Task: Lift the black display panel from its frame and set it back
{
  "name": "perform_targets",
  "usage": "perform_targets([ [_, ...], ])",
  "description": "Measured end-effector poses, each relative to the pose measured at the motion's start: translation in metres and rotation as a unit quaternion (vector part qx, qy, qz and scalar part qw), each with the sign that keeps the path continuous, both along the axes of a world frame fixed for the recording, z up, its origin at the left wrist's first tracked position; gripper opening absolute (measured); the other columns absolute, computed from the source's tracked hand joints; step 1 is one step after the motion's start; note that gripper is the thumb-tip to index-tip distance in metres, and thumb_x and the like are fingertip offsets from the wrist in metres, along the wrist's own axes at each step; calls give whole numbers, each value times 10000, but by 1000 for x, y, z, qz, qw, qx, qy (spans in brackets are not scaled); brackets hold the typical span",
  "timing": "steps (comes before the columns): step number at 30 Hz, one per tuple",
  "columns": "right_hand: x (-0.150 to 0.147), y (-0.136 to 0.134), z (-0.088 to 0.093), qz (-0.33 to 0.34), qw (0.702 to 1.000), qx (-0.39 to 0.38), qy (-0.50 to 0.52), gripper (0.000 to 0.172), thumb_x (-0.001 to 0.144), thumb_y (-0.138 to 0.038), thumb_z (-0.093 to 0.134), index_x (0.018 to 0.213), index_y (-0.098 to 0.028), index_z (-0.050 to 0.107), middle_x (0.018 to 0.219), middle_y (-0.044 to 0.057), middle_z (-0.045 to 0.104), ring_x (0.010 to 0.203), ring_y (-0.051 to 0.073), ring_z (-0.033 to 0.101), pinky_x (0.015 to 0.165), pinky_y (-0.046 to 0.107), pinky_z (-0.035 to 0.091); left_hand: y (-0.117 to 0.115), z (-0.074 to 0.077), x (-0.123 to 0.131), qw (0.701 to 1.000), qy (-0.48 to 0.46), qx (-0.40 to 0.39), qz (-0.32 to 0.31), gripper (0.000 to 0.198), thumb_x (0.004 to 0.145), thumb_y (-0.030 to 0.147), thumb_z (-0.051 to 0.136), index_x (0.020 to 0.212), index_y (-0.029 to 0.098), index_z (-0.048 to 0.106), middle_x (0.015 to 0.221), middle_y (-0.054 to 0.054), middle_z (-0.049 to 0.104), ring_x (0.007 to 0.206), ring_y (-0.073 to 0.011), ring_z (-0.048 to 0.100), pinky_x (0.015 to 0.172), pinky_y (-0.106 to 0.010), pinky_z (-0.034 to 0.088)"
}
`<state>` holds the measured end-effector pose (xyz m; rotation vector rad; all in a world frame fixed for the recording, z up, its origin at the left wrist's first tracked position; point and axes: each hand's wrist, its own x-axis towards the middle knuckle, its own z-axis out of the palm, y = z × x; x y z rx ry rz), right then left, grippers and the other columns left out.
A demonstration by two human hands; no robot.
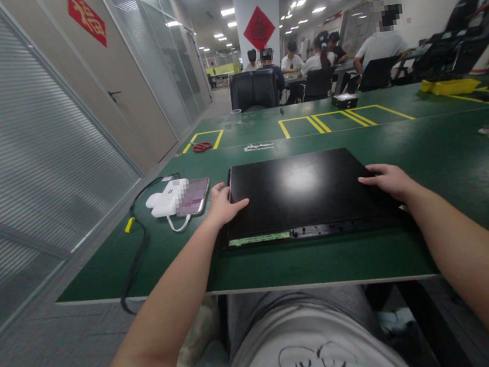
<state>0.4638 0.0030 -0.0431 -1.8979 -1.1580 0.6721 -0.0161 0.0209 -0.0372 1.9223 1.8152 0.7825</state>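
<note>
A flat black display panel [298, 192] lies on the green table in front of me, its dark face up and reflecting a ceiling light. Along its near edge runs a bare strip with a narrow green circuit board [259, 239] at the left. My left hand [224, 204] grips the panel's left side, thumb on the top face and fingers at the edge. On the opposite side my right hand [389, 182] holds the edge the same way, with its fingertips partly hidden beneath.
Left of the panel are a phone [196, 196], white chargers [164, 199] and a black cable [143, 242]. Beyond lie red-handled scissors [202, 147], small white pieces [258, 146] and a black box [344, 101]. A yellow tray [449, 86] sits far right. Several people sit farther back.
</note>
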Motion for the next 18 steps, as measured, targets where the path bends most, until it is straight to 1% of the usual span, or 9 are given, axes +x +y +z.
perform_targets([
  [3,-3,-1,2,-26,999,-10,24,421,705,-217,892,1094,-197,732,1310,133,746,1236,289,681,1119,393,499,0,1,1,1000,3,0,-3,547,789,457,846,1212,144,697,1628,-204,370,1587,-410,365,1341,-470,274],
  [7,-6,-2,7,-35,998,-8,47,373,680,-194,893,1011,-206,722,1210,110,769,1224,292,684,1124,405,490,0,1,1,1000,7,3,-5,524,781,450,846,1180,141,703,1627,-207,370,1590,-413,361,1343,-456,268],
  [10,-8,-4,10,-39,998,-8,55,355,670,-171,891,976,-213,717,1147,96,779,1166,281,701,1081,389,515,0,0,0,1000,10,3,-6,532,779,458,841,1190,150,701,1625,-200,379,1589,-410,366,1342,-464,270],
  [15,-12,-6,13,-28,996,-40,69,286,732,-165,837,993,-218,735,998,72,788,919,233,724,888,338,573,1,-2,0,1000,19,8,-10,568,771,499,832,1210,162,698,1609,-197,408,1573,-413,386,1336,-487,282],
  [18,-11,-5,12,-31,997,-35,60,291,725,-169,826,1000,-220,743,935,56,781,848,217,717,824,318,574,1,-2,1,1000,23,4,-4,587,767,519,825,1214,161,699,1615,-199,406,1578,-422,382,1333,-487,288],
])
